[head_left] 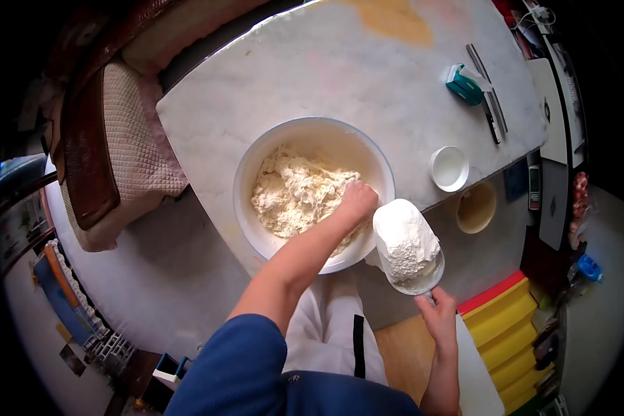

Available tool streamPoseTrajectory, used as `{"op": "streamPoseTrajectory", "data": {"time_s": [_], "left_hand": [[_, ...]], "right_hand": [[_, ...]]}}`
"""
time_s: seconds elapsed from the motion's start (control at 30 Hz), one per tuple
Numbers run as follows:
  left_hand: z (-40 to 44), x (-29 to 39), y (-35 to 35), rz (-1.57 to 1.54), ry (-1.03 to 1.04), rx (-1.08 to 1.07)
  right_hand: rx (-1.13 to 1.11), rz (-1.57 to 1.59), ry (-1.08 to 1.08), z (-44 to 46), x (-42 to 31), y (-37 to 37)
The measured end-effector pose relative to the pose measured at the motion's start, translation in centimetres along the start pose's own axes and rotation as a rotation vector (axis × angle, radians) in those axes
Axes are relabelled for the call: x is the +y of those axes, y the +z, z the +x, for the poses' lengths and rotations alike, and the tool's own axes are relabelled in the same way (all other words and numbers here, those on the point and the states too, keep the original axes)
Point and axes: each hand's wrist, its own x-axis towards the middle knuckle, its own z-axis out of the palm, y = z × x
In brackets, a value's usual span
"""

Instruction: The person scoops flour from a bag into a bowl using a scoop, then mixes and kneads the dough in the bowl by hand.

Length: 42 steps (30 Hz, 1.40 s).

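Observation:
A wide white bowl (245, 216) with a blue-edged rim stands at the table's near edge. Shaggy, crumbly dough (291, 184) covers its bottom. My left hand (359, 201) reaches inside, at the right side of the dough, closed like a fist. Its fingertips are hidden, so whether they pinch any dough does not show. My right hand (438, 313) grips the handle of a scoop (433, 279) heaped with white flour (403, 239). The scoop is held beside the bowl's lower right rim, past the table edge.
On the marble-look table (312, 69) lie a small white bowl (450, 168), a teal-and-white object (466, 84), a dark-handled knife (493, 125) and a metal rod (482, 69). A round tan container (476, 208) sits below the table edge. A cushioned seat (135, 125) stands left, yellow drawers (503, 333) lower right.

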Motion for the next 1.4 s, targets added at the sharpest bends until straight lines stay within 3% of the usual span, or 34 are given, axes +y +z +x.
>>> {"op": "streamPoseTrajectory", "data": {"time_s": [0.07, 0.1, 0.13, 0.17, 0.23, 0.3, 0.5, 0.57, 0.67, 0.73, 0.8, 1.0, 1.1, 1.13, 1.23, 1.3, 1.37, 1.4], "left_hand": [[-0.9, -1.1, -1.2, -0.098, 0.036, -0.023], [-1.8, -2.7, -3.2, -0.135, -0.003, 0.094], [-1.3, -4.7, -4.9, -0.089, -0.205, 0.047], [-1.9, -7.3, -8.9, -0.108, -0.264, -0.094], [-2.1, -11.3, -6.2, -0.087, -0.385, 0.184], [-4.6, -14.3, -5.9, -0.147, -0.485, 0.266], [-3.6, -12.6, -7.9, -0.265, -0.706, 0.254], [-0.7, -8.8, -7.1, -0.274, -0.510, 0.280], [-0.1, -1.6, -4.2, -0.016, -0.031, 0.081], [-1.4, 0.2, 1.2, -0.027, 0.094, 0.279], [-4.4, 0.8, 0.9, -0.092, 0.140, 0.144], [-15.2, -0.1, -0.7, 0.120, 0.250, 0.148], [-13.5, -2.0, 4.7, -0.154, 0.292, 0.149], [-12.3, -2.4, 4.9, -0.025, 0.296, 0.170], [-8.9, -3.3, 0.5, -0.070, 0.257, 0.176], [-7.8, -3.8, -3.9, -0.162, 0.102, 0.191], [-5.5, -6.7, -2.0, -0.320, 0.087, 0.529], [-6.1, -7.0, -4.8, -0.308, 0.007, 0.523]], "right_hand": [[-0.013, -0.012, 0.032, -0.1, -0.8, -0.1], [-0.011, -0.010, 0.032, 0.0, -0.9, 0.0], [-0.011, -0.007, 0.034, 0.0, -1.0, 0.0], [-0.011, -0.005, 0.040, -0.1, -0.9, 0.0], [0.002, -0.032, 0.036, -0.2, -1.4, 0.0], [0.002, -0.025, 0.019, -0.1, -1.6, 0.3], [-0.023, -0.029, 0.034, 0.0, -0.7, 0.0], [-0.014, -0.004, 0.039, -0.2, -0.2, 0.0], [-0.012, -0.011, 0.081, -0.4, -0.2, -0.2], [0.000, -0.027, 0.048, -0.6, -0.9, -0.4], [0.006, -0.027, 0.021, -0.8, -1.3, -0.4], [-0.005, -0.006, 0.007, -0.7, -1.4, -0.2], [0.009, 0.010, -0.014, -0.6, -1.2, 0.1], [0.016, 0.005, -0.024, -0.5, -1.2, 0.3], [0.016, -0.005, -0.037, -1.1, -1.4, 0.3], [0.007, -0.009, -0.038, -0.9, -1.8, 0.3], [-0.012, -0.025, -0.007, -1.1, -2.1, 0.1], [-0.012, -0.028, 0.002, -1.2, -2.2, 0.0]]}}
